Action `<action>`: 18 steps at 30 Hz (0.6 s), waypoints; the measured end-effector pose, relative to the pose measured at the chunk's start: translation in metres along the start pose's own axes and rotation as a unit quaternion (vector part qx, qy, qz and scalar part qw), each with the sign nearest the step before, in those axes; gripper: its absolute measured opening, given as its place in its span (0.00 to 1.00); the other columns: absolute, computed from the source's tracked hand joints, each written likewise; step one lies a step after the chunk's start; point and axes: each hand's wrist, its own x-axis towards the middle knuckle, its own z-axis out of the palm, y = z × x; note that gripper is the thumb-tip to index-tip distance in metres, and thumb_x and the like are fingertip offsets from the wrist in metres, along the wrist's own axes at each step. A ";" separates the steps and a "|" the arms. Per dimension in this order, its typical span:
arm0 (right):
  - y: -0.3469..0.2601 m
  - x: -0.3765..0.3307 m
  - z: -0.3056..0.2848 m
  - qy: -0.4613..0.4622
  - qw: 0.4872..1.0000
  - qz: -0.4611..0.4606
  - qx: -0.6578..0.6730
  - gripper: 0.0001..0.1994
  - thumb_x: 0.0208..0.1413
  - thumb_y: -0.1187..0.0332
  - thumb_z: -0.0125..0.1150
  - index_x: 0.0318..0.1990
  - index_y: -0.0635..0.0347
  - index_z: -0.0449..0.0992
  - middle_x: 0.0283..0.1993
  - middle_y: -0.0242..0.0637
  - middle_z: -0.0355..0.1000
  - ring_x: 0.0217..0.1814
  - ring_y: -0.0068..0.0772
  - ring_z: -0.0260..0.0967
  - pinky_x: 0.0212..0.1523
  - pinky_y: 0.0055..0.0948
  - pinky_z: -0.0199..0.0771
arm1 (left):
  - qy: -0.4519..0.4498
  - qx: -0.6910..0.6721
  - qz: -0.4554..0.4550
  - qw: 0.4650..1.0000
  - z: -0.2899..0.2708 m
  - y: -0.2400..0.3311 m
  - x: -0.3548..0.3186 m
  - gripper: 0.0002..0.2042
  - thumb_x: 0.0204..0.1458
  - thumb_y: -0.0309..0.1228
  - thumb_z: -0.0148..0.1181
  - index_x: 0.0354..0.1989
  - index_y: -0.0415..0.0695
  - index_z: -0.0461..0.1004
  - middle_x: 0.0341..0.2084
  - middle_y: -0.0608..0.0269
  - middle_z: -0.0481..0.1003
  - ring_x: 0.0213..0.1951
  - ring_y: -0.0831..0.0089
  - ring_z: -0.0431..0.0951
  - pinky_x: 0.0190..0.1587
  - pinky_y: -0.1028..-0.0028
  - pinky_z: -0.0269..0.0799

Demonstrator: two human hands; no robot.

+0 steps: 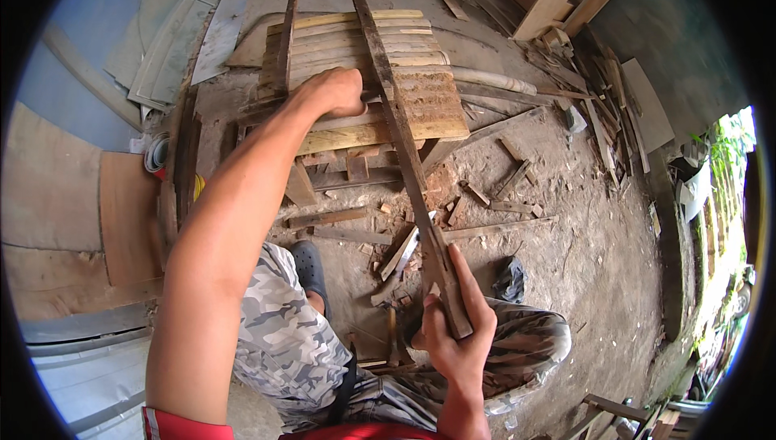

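Observation:
A long, dark, weathered wooden strip point(411, 157) runs from the far end of a low bench of pale planks point(440, 127) toward my lap. My right hand point(461, 331) is wrapped around its near end, the index finger stretched along its side. My left hand point(339, 91) is closed in a fist over the bench, just left of the strip; what it grips is hidden. A second dark strip point(288, 32) lies across the bench's left side, apart from the one I hold. Rough brown wood point(428, 96) shows on the bench just right of the held strip.
Offcuts point(327, 217) and wood chips litter the floor ahead of me. A long-bladed knife point(411, 248) lies among them, near a black plastic bag point(509, 280). Scrap boards point(610, 109) lean along the right wall; sheets and panels point(129, 218) stand at the left.

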 end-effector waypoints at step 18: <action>-0.024 -0.003 0.003 -0.018 1.000 -0.024 -0.011 0.29 0.52 0.82 0.53 0.66 0.71 0.66 0.59 0.52 0.74 0.60 0.32 0.72 0.58 0.28 0.70 | 0.089 0.014 0.047 0.995 0.026 -0.002 -0.009 0.15 0.52 0.25 0.64 0.16 0.41 0.65 0.15 0.64 0.66 0.20 0.70 0.66 0.21 0.71 0.69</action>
